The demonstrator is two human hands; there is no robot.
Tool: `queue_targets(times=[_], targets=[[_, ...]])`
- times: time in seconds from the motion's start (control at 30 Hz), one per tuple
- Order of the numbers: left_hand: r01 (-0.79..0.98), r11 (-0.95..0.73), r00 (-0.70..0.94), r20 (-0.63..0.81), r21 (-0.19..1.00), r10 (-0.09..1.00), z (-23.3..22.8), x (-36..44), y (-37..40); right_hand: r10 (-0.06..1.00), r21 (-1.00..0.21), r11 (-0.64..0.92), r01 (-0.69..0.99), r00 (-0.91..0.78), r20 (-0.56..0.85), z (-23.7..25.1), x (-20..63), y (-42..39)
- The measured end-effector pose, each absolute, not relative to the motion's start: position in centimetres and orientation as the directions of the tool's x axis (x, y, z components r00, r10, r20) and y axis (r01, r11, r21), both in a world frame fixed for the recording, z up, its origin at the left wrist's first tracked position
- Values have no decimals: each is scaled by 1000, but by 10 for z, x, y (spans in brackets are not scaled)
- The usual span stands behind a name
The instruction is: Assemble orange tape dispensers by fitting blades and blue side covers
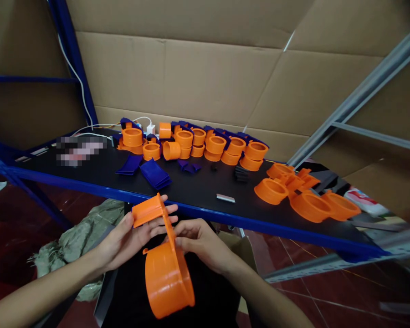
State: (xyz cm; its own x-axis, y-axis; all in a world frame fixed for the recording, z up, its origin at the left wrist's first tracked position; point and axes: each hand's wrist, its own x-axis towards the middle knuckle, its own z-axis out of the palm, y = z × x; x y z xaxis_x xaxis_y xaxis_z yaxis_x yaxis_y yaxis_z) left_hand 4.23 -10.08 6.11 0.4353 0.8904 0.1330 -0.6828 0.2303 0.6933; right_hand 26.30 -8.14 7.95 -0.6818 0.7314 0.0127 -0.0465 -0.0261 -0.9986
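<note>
An orange plastic ring bracket (169,278) is held up in front of the table edge, its wide ring hanging low and a smaller block at its upper end. My left hand (136,234) supports that upper block, thumb on the near side and fingers stretched out behind it. The fingers of my right hand (201,243) pinch the narrow arm between block and ring; their tips are partly hidden. Beyond my hands, flat dark blue plastic pieces (155,173) lie near the table's front edge, with a small silvery strip (225,198) farther right.
Orange rings joined to blue parts (215,145) stand stacked in a row along the back of the black table (198,191). Loose orange brackets (310,205) lie at the right. Small black pieces (241,174) and a white charger (151,130) are there too. Cardboard (191,77) walls the back.
</note>
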Motion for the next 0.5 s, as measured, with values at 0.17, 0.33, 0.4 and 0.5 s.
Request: queue_targets(times=[0.17,0.33,0.4,0.5], targets=[[-742,182,336,123,645,934,49,36,-92,776,-907,328,263,-623,100,105,261,-43],[-651,185,294,20,737,956,42,40,-93,851,-362,509,781,-394,346,135,220,21],[-620,149,252,16,771,968,40,40,-94,876,-247,466,849,-403,265,139,198,42],[-596,99,203,30,797,979,39,38,-94,903,-207,418,885,-381,197,138,177,63]])
